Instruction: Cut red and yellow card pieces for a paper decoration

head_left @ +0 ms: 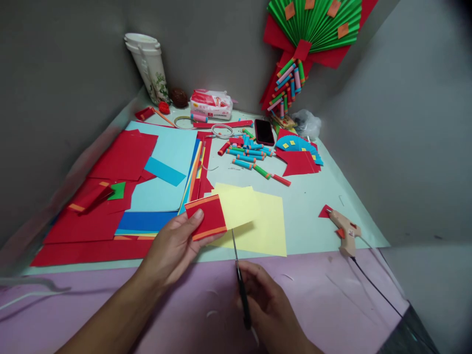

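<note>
Between thumb and fingers, my left hand grips a red paper piece with orange strips along two edges, together with a pale yellow paper sheet behind it. My right hand is closed around the black handles of a pair of scissors. The blades point up and touch the yellow sheet's lower edge, just right of the red piece. Another yellow sheet lies flat on the table below. Part of my right hand's fingers is hidden behind the handles.
Stacked coloured paper covers the left side. Rolled paper tubes, a phone and a blue paper fan lie farther back. A glue gun with a cord rests at right. A white cup and tissue pack stand at the wall.
</note>
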`<move>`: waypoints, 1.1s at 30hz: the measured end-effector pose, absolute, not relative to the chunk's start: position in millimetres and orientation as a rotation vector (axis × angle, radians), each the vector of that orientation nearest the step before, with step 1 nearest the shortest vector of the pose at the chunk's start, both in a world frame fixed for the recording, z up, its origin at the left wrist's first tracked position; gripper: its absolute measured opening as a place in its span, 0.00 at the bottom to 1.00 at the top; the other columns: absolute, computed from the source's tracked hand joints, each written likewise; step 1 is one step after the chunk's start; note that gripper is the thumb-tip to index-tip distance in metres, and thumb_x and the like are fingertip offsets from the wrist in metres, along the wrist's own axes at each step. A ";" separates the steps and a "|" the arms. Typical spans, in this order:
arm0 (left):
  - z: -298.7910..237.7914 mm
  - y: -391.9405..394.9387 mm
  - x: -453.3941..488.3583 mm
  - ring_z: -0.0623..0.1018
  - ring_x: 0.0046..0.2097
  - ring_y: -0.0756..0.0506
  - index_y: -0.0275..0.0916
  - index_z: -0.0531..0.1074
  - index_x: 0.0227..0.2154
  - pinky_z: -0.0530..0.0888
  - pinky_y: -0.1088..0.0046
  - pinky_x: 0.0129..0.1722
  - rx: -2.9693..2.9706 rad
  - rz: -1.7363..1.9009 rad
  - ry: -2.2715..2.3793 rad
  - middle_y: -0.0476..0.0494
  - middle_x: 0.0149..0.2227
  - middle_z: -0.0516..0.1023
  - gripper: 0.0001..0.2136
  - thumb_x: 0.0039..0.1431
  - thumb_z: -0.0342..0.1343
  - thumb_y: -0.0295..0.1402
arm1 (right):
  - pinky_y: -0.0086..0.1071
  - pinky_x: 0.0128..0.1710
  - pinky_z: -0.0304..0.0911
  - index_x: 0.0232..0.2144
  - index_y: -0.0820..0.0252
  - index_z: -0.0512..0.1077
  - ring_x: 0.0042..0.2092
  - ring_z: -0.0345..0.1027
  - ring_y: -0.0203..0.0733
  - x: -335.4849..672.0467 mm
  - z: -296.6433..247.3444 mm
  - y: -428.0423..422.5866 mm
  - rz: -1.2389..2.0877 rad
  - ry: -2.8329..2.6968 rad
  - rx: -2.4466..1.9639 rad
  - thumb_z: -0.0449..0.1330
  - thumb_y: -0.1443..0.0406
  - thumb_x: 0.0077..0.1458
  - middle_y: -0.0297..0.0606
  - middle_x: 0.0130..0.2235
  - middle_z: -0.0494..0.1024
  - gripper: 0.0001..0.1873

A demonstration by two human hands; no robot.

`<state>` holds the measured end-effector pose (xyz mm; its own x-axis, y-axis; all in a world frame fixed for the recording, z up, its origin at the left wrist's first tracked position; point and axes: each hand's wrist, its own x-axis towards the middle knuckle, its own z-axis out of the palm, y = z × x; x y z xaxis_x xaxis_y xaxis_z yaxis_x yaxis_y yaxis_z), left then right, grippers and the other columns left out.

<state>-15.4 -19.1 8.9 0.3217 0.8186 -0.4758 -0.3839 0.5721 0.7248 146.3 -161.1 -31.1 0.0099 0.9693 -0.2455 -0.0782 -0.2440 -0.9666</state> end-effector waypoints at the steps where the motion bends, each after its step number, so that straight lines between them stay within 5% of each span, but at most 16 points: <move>1: 9.4 -19.3 -15.2 0.79 0.50 0.38 0.41 0.77 0.44 0.80 0.64 0.43 0.548 0.836 0.933 0.43 0.45 0.83 0.12 0.57 0.63 0.34 | 0.32 0.38 0.70 0.52 0.50 0.69 0.40 0.71 0.41 145.7 -30.1 -160.0 1.414 -1.004 -1.337 0.59 0.69 0.51 0.37 0.40 0.73 0.25; 33: -5.1 -24.9 -11.5 0.80 0.50 0.38 0.37 0.75 0.50 0.80 0.62 0.46 0.565 0.844 0.907 0.37 0.47 0.82 0.17 0.58 0.61 0.36 | 0.26 0.31 0.62 0.49 0.50 0.74 0.32 0.65 0.35 135.3 -27.0 -150.2 1.442 -0.777 -1.328 0.63 0.65 0.54 0.34 0.33 0.73 0.19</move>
<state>-11.5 -24.9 -5.1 0.3437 0.8253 -0.4481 -0.3872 0.5593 0.7330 135.3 -150.2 -27.0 0.0878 0.9381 -0.3351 -0.2364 -0.3072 -0.9218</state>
